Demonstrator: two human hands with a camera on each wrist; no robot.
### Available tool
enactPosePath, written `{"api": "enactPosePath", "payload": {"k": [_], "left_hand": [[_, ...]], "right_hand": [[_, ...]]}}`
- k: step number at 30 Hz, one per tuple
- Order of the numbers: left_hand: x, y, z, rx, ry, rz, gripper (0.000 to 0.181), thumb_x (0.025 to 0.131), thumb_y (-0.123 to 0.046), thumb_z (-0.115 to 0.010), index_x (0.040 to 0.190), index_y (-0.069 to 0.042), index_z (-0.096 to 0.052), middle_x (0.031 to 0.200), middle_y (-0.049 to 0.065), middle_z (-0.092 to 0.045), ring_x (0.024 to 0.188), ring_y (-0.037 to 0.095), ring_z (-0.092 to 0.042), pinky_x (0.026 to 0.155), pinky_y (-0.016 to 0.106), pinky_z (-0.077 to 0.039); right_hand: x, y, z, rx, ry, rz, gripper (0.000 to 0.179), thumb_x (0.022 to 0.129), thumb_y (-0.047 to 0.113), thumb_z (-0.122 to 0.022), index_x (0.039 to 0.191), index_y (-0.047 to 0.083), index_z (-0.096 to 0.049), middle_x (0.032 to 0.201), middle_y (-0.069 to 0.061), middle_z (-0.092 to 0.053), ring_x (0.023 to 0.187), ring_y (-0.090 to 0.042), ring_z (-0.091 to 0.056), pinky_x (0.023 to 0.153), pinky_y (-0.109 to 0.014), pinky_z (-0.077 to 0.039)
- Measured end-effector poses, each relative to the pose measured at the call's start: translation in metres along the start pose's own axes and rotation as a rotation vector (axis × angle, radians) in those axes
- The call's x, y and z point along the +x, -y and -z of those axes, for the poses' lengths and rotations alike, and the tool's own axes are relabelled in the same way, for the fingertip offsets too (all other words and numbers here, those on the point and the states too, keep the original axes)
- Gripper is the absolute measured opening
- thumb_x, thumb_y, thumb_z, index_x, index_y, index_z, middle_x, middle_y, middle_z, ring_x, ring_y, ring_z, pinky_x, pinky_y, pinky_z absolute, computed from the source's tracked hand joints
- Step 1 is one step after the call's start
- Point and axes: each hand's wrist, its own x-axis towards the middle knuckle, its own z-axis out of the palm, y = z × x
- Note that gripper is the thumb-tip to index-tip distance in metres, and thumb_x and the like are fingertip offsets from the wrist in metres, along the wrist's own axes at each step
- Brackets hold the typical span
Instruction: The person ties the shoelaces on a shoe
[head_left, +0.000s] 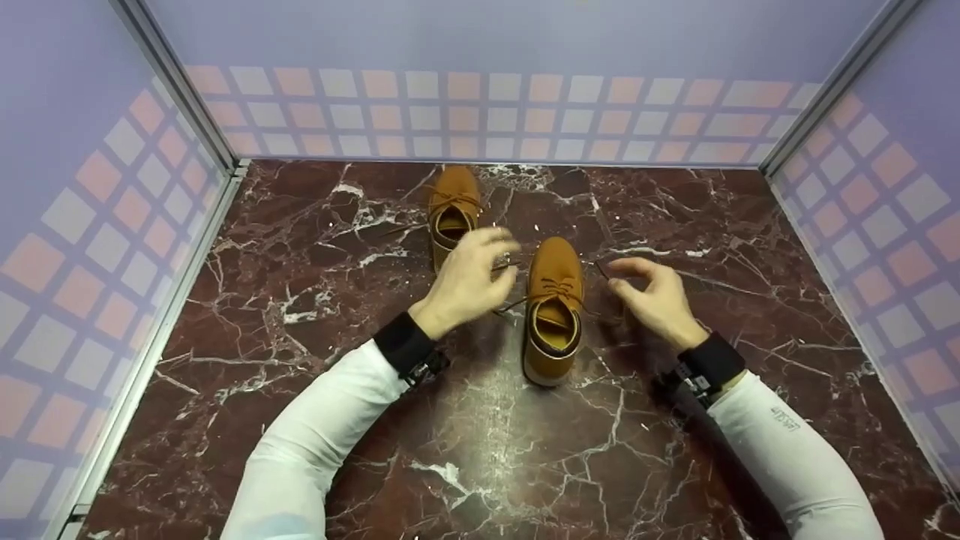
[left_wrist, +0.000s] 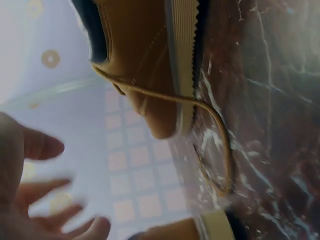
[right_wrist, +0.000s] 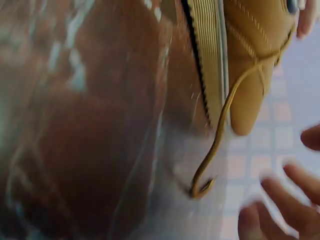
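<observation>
A tan lace-up shoe [head_left: 556, 259] stands upright between my hands, its toe pointing away from me. My left hand [head_left: 472, 277] hovers to its left with fingers loosely bent. In the left wrist view one lace [left_wrist: 175, 98] trails over the shoe's side and curls on the floor, apart from those fingers. To the right is my right hand [head_left: 660, 300], thumb and forefinger spread. The right wrist view shows the other lace [right_wrist: 219, 131] hanging from the shoe with a bent tip, not touching the blurred fingers. Both hands hold nothing visible.
A second tan shoe [head_left: 456, 184] stands farther back to the left, partly behind my left hand. Both shoes are on a dark red marbled surface [head_left: 360, 465]. Lilac panels with pink and white squares, including the back wall [head_left: 525, 37], enclose three sides.
</observation>
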Motion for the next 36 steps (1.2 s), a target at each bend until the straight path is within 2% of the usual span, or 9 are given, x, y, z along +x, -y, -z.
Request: {"api": "enactPosePath", "payload": {"k": [3,6,10,14,18,22,25,30,36], "left_hand": [[0.0,-0.004,-0.007,0.022,0.145,-0.079,0.03,0.102,-0.017,-0.075,0.129,-0.004,-0.081,0.135,0.017,-0.082,0.126,0.038,-0.077,0.117,0.052,-0.059],[-0.001,-0.002,-0.018,0.045,0.237,-0.086,0.027,0.104,-0.017,-0.076,0.128,-0.008,-0.083,0.126,0.014,-0.086,0.107,0.032,-0.084,0.103,0.047,-0.067],[-0.003,0.001,-0.026,0.061,0.223,-0.073,0.02,0.104,-0.016,-0.078,0.121,-0.011,-0.086,0.118,0.011,-0.088,0.096,0.027,-0.085,0.093,0.044,-0.069],[-0.003,0.003,-0.027,0.048,0.191,-0.075,0.015,0.102,-0.016,-0.079,0.113,-0.01,-0.089,0.112,0.01,-0.089,0.096,0.027,-0.085,0.093,0.046,-0.069],[-0.002,0.006,-0.025,0.053,0.212,-0.077,0.015,0.103,-0.018,-0.078,0.109,-0.011,-0.089,0.107,0.008,-0.089,0.093,0.027,-0.083,0.09,0.047,-0.067],[-0.002,0.008,-0.022,0.006,0.247,-0.083,0.015,0.102,-0.018,-0.077,0.102,-0.009,-0.089,0.095,0.008,-0.088,0.081,0.025,-0.078,0.081,0.043,-0.064],[0.0,0.008,-0.016,-0.13,0.311,-0.046,0.015,0.103,-0.018,-0.075,0.1,-0.009,-0.087,0.087,0.01,-0.085,0.071,0.016,-0.072,0.072,0.031,-0.058],[0.005,0.005,-0.006,-0.493,0.438,0.103,0.017,0.108,-0.016,-0.073,0.105,-0.002,-0.083,0.081,0.007,-0.078,0.066,0.009,-0.065,0.062,0.02,-0.052],[0.01,0.003,-0.008,-0.886,0.495,0.246,0.014,0.109,-0.005,-0.071,0.115,0.004,-0.079,0.092,-0.005,-0.08,0.084,0.008,-0.074,0.083,0.025,-0.067]], "right_hand": [[-0.005,0.009,-0.007,-0.047,0.097,0.056,0.03,0.099,0.013,-0.079,0.128,0.007,-0.082,0.123,-0.014,-0.086,0.107,-0.032,-0.08,0.097,-0.038,-0.062],[-0.009,0.016,-0.014,-0.094,0.165,0.102,0.026,0.099,0.015,-0.08,0.124,0.009,-0.084,0.115,-0.01,-0.088,0.09,-0.027,-0.08,0.08,-0.022,-0.06],[-0.012,0.021,-0.02,-0.132,0.17,0.155,0.019,0.098,0.016,-0.083,0.115,0.012,-0.088,0.106,-0.006,-0.089,0.08,-0.023,-0.081,0.072,-0.017,-0.056],[-0.013,0.022,-0.022,-0.142,0.142,0.176,0.011,0.096,0.014,-0.085,0.106,0.014,-0.09,0.099,-0.004,-0.089,0.075,-0.012,-0.078,0.069,-0.015,-0.055],[-0.012,0.021,-0.022,-0.129,0.142,0.171,0.008,0.095,0.012,-0.084,0.1,0.013,-0.09,0.094,-0.005,-0.088,0.069,-0.002,-0.069,0.067,-0.013,-0.051],[-0.013,0.022,-0.02,-0.111,0.157,0.129,0.009,0.096,0.012,-0.077,0.095,0.012,-0.086,0.084,-0.001,-0.082,0.063,-0.002,-0.056,0.067,-0.019,-0.045],[-0.013,0.022,-0.019,-0.051,0.182,0.079,0.014,0.098,0.011,-0.068,0.095,0.006,-0.081,0.077,0.001,-0.071,0.062,-0.004,-0.053,0.065,-0.022,-0.044],[-0.014,0.021,-0.02,0.061,0.23,0.065,0.024,0.105,0.01,-0.061,0.091,-0.006,-0.072,0.076,-0.011,-0.066,0.062,-0.01,-0.061,0.061,-0.02,-0.048],[-0.015,0.023,-0.022,0.138,0.261,0.068,0.039,0.112,0.017,-0.063,0.086,-0.012,-0.064,0.072,-0.012,-0.065,0.061,-0.02,-0.066,0.059,-0.021,-0.051]]}}
